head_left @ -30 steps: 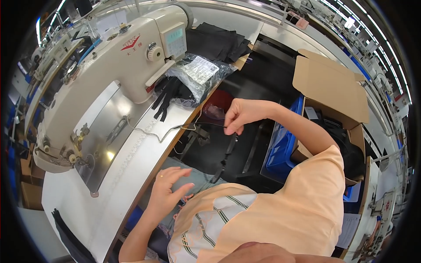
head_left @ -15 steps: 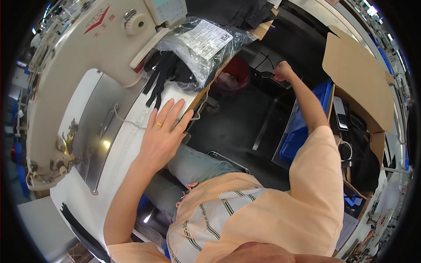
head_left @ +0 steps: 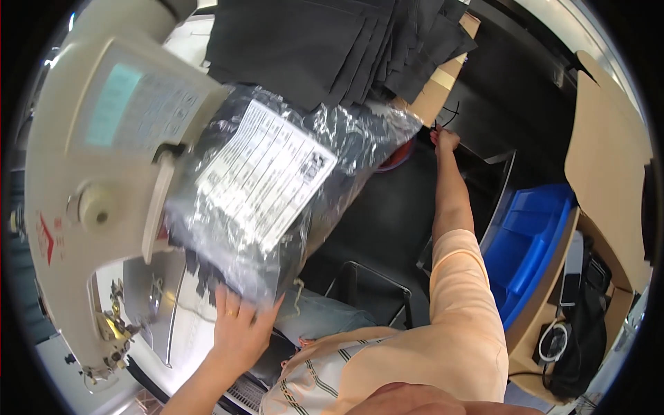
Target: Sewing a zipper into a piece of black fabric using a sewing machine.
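My left hand (head_left: pixel 238 328) rests at the lower edge of a clear plastic bag (head_left: pixel 318 131) on the sewing machine table, fingers stretched out and touching the bag. Black strips (head_left: pixel 203 277) poke out beside the fingertips, and a white printed label (head_left: pixel 266 176) lies on top of the bag. My right hand (head_left: pixel 446 138) reaches far out past the table edge, its fingers closed. Thin black lines, like a cord (head_left: pixel 451 116), show just beyond it; what the fingers hold is too small to make out.
The sewing machine (head_left: pixel 131 173) stands at the left. Stacked black fabric pieces (head_left: pixel 283 45) lie behind the bag beside cardboard (head_left: pixel 439 90). A red bin (head_left: pixel 400 158) is partly hidden below the table. At right are a blue crate (head_left: pixel 529 242) and an open carton (head_left: pixel 609 159).
The view has shifted, so the bag looks nearer and larger. My left hand has gone from the bare tabletop to the bag's edge. My right hand has reached farther out, beside the cardboard.
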Demonstrator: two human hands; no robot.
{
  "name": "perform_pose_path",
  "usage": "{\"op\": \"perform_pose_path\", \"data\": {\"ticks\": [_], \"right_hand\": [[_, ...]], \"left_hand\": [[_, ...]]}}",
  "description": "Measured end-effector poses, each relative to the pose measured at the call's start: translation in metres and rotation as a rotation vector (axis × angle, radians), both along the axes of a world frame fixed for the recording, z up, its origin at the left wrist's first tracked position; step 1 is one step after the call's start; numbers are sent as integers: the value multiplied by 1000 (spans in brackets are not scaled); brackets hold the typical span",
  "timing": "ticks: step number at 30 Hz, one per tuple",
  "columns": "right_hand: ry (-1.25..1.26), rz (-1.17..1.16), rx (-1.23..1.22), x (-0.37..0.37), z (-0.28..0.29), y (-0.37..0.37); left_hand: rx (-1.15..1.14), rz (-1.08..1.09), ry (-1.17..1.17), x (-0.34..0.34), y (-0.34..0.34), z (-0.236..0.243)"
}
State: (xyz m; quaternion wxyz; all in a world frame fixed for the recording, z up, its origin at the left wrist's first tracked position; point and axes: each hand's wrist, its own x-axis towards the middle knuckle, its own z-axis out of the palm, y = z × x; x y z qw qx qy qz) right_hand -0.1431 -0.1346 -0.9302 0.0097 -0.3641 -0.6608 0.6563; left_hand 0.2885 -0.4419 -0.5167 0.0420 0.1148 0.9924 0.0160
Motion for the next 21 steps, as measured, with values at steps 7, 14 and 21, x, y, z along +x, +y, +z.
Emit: {"op": "perform_pose_path", "data": {"ticks": [7,14,21], "right_hand": [[59,-248,-250,-56,-53,-7],[46,-256,-84,-61,-90,-21],[-99,-103,136,-60,-105,-26]], "left_hand": [[13,-17,-133,9,-6,3],[40,92,-184,26,-7,-3],[-39,83,-252,26,0,8]]}}
